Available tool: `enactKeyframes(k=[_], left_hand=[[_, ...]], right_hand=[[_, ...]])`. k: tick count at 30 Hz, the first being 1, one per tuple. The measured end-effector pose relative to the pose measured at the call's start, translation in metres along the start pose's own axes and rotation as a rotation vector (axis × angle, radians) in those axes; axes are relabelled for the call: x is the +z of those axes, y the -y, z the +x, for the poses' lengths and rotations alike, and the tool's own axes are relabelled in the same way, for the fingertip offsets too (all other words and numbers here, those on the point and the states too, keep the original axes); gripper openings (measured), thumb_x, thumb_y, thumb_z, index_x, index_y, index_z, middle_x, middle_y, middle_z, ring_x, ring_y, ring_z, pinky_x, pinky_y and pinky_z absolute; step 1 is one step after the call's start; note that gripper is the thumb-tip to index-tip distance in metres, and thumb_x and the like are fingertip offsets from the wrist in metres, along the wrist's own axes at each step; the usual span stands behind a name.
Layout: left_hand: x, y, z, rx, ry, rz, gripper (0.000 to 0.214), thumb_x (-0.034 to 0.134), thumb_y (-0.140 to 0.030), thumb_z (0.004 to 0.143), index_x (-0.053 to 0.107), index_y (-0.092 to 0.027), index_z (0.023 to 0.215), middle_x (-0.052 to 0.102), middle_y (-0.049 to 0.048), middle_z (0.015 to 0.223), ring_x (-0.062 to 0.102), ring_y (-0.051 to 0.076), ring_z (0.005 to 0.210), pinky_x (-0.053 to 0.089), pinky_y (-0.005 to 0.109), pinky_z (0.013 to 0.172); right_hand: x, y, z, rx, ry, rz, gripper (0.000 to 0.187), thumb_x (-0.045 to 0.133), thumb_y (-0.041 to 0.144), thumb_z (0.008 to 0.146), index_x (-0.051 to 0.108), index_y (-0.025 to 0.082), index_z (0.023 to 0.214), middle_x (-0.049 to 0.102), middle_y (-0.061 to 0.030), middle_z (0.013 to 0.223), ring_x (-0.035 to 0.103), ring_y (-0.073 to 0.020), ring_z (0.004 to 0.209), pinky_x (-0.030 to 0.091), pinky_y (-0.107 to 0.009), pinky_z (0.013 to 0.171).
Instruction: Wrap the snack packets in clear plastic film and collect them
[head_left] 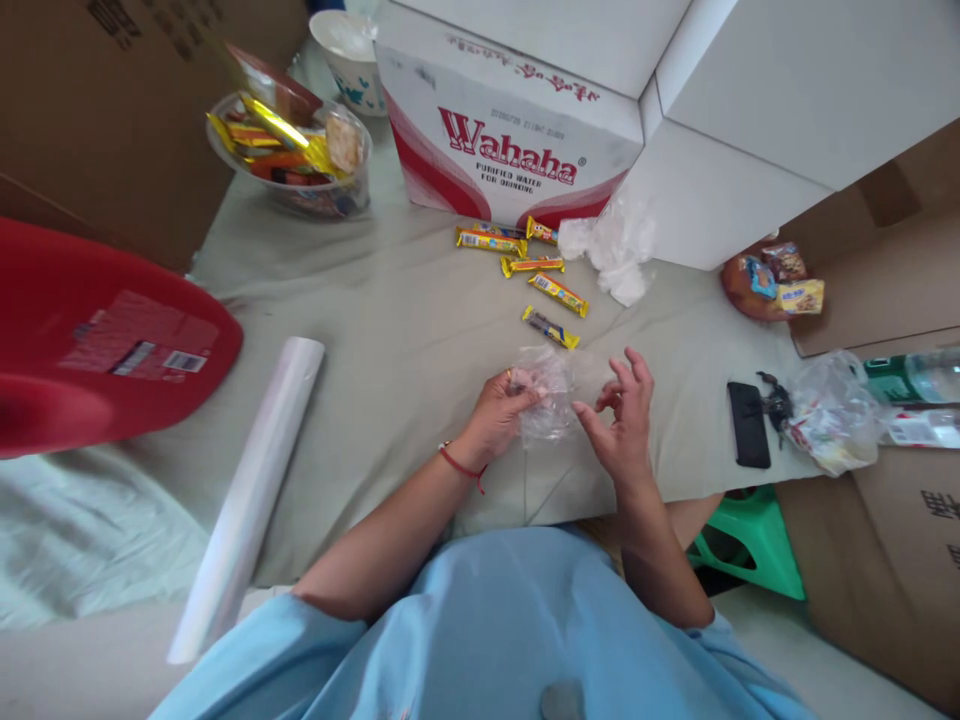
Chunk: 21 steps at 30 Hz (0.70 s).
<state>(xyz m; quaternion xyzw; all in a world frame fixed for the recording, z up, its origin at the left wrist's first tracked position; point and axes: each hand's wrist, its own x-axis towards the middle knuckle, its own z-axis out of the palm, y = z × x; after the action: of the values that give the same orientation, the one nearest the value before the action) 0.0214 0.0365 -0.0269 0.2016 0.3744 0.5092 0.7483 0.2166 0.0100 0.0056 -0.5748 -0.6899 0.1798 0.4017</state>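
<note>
My left hand (501,408), with a red string bracelet at its wrist, pinches a crumpled clear plastic bag (553,400) above the cloth. What may lie inside the bag is hard to make out. To its right my right hand (621,420) is raised with fingers apart and nothing in them; the thumb comes close to the bag's edge. Just beyond the bag lies a yellow and dark wrapped snack bar (551,327). Farther up are several more yellow-wrapped bars (559,294), beside another crumpled clear plastic bag (616,245).
A Wahaha water carton (510,140) stands at the back. A bowl of snacks (352,190) and a paper cup (352,65) are at back left. At left lie a red jug (112,340) and a white roll (251,480). A black phone (748,425) lies right, above a green stool (761,540).
</note>
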Motion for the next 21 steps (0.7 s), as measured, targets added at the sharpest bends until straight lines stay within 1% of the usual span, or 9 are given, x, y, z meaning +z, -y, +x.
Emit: enactKeyframes(k=[3,5,6,8,10,12,16,19,21], left_hand=[[0.001,-0.003,-0.001,0.002,-0.020,0.028,0.047,0.097,-0.038,0.058,0.057,-0.019,0.074,0.066,-0.0032,0.073,0.065,0.012,0.068,0.048,0.023,0.063],[0.002,-0.004,-0.001,0.002,-0.008,0.068,0.048,0.096,-0.042,0.059,0.056,-0.019,0.075,0.062,-0.0056,0.067,0.057,0.009,0.058,0.041,0.022,0.055],[0.003,-0.005,-0.002,0.005,0.000,0.088,0.050,0.096,-0.044,0.060,0.056,-0.020,0.075,0.058,-0.0070,0.064,0.052,0.008,0.054,0.037,0.021,0.051],[0.004,-0.006,-0.002,0.020,0.004,0.117,0.053,0.097,-0.049,0.060,0.055,-0.020,0.074,0.052,-0.0091,0.060,0.043,0.006,0.050,0.032,0.021,0.049],[0.005,-0.009,-0.003,0.047,0.004,0.137,0.056,0.097,-0.054,0.060,0.054,-0.019,0.071,0.048,-0.0096,0.059,0.040,0.004,0.051,0.029,0.020,0.050],[0.005,-0.012,-0.005,0.052,0.032,0.141,0.059,0.098,-0.057,0.058,0.054,-0.019,0.071,0.048,-0.0096,0.060,0.039,0.004,0.052,0.028,0.019,0.049],[0.003,-0.017,-0.006,-0.023,0.108,0.071,0.063,0.097,-0.063,0.057,0.053,-0.020,0.073,0.041,-0.0118,0.056,0.032,0.003,0.044,0.023,0.020,0.042],[0.001,-0.018,-0.003,-0.011,0.015,0.015,0.064,0.095,-0.064,0.061,0.048,-0.021,0.069,0.037,-0.0122,0.054,0.027,0.003,0.041,0.023,0.021,0.039],[-0.001,-0.017,0.001,0.010,-0.075,-0.009,0.063,0.095,-0.063,0.062,0.048,-0.021,0.069,0.038,-0.0118,0.054,0.028,0.003,0.041,0.023,0.020,0.038]], right_hand=[[0.007,0.000,0.004,-0.098,0.024,-0.143,0.061,0.075,0.045,0.093,0.055,0.035,0.149,0.034,-0.0156,0.168,0.062,-0.0204,0.090,0.059,-0.047,0.088],[0.010,-0.004,0.008,-0.118,0.024,-0.192,0.047,0.069,0.040,0.097,0.062,0.029,0.141,0.045,-0.0168,0.160,0.065,-0.0231,0.099,0.058,-0.046,0.091],[0.011,-0.006,0.011,-0.123,0.034,-0.189,0.038,0.065,0.038,0.098,0.067,0.026,0.134,0.055,-0.0161,0.151,0.066,-0.0233,0.101,0.057,-0.045,0.092],[0.010,-0.008,0.015,-0.103,0.057,-0.140,0.023,0.060,0.034,0.101,0.074,0.023,0.116,0.071,-0.0110,0.120,0.067,-0.0208,0.096,0.056,-0.039,0.090],[0.007,-0.009,0.019,0.002,0.054,-0.050,0.021,0.060,0.036,0.100,0.076,0.022,0.101,0.071,-0.0040,0.090,0.064,-0.0167,0.079,0.054,-0.032,0.078],[0.003,-0.007,0.021,0.190,0.033,0.079,0.023,0.067,0.043,0.096,0.075,0.021,0.094,0.066,0.0003,0.076,0.054,-0.0129,0.065,0.047,-0.027,0.065],[-0.005,-0.007,0.023,0.551,-0.009,0.411,0.033,0.076,0.052,0.083,0.068,0.020,0.085,0.061,0.0039,0.070,0.041,-0.0083,0.054,0.034,-0.022,0.050],[-0.011,-0.013,0.022,0.739,-0.051,0.585,0.042,0.083,0.056,0.072,0.062,0.021,0.082,0.057,0.0066,0.067,0.030,-0.0050,0.046,0.023,-0.020,0.041],[-0.016,-0.020,0.018,0.811,-0.075,0.630,0.048,0.087,0.057,0.066,0.059,0.022,0.081,0.056,0.0077,0.066,0.024,-0.0036,0.044,0.018,-0.020,0.039]])
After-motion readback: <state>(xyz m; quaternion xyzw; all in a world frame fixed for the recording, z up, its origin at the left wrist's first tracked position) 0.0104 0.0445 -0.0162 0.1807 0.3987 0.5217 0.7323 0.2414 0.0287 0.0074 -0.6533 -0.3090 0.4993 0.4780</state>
